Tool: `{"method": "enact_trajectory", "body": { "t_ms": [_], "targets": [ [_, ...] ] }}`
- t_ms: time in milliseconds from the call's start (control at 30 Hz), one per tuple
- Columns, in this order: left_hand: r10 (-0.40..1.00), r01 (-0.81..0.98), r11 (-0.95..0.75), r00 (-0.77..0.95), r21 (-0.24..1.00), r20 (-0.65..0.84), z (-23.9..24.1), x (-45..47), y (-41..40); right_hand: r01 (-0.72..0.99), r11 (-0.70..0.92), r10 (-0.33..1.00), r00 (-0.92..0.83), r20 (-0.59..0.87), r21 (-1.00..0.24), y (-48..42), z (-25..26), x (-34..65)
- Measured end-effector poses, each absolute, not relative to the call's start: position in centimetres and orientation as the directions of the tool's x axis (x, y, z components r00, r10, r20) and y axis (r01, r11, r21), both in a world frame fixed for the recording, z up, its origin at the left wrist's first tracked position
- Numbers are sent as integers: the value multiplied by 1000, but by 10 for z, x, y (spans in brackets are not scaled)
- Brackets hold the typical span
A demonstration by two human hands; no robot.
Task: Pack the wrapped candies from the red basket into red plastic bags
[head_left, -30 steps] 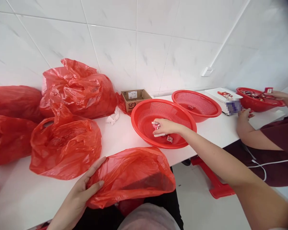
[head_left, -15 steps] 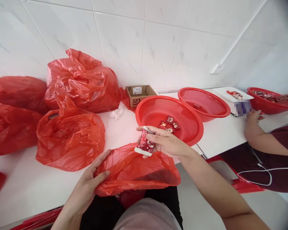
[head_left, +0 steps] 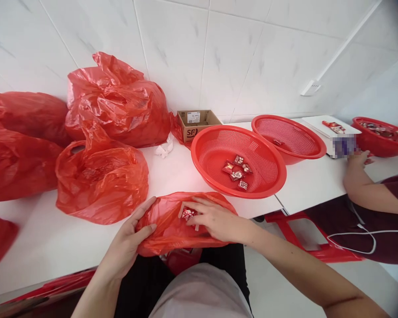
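My left hand [head_left: 130, 236] grips the left rim of a red plastic bag [head_left: 172, 236] between thumb and fingers and holds its mouth apart. Inside that mouth is my right hand [head_left: 217, 221], its fingers closed around a small red-and-white wrapped candy [head_left: 188, 213]. Part of what it holds is hidden by the fingers. Just beyond the bag, a red perforated basket [head_left: 272, 187] has several small wrapped candies [head_left: 237, 176] at its bottom.
Full red bags [head_left: 119, 106] and a slack red bag [head_left: 99, 194] sit at left. Near the wall stands a cardboard box [head_left: 199, 130] beside crumpled tissue [head_left: 165, 148]. Rightward are a second basket [head_left: 305, 152], a white scale [head_left: 315, 123] and a co-worker's arm [head_left: 361, 181].
My right hand has moved down and left, carrying the wrapped candy from above the bag into its mouth. My left hand keeps hold of the rim. The view has shifted slightly.
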State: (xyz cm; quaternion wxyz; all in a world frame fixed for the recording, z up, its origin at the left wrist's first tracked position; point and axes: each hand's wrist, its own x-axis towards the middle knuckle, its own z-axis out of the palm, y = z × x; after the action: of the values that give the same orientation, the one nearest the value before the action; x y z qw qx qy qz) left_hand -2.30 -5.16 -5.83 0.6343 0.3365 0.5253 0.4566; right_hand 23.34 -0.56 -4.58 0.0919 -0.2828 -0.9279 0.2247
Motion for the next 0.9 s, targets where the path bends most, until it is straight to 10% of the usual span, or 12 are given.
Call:
{"method": "enact_trajectory", "body": {
  "t_ms": [233, 400, 600, 900],
  "targets": [
    [985, 149, 172, -55, 974, -166, -61, -19, -53, 460, 661, 607, -793, 61, -592, -7, -15, 269],
    [966, 674, -121, -89, 729, 242, -63, -14, -54, 686, 468, 864, -488, 124, -558, 17, 28, 300],
    [977, 652, -144, -26, 745, 211, -64, -15, -52, 982, 187, 892, -165, -421, 13, 73, -1, 332],
    [992, 530, -35, -81, 847, 92, -64, -13, -50, 933, 291, 793, -358, -493, -209, 92, -7, 334]
  ]
}}
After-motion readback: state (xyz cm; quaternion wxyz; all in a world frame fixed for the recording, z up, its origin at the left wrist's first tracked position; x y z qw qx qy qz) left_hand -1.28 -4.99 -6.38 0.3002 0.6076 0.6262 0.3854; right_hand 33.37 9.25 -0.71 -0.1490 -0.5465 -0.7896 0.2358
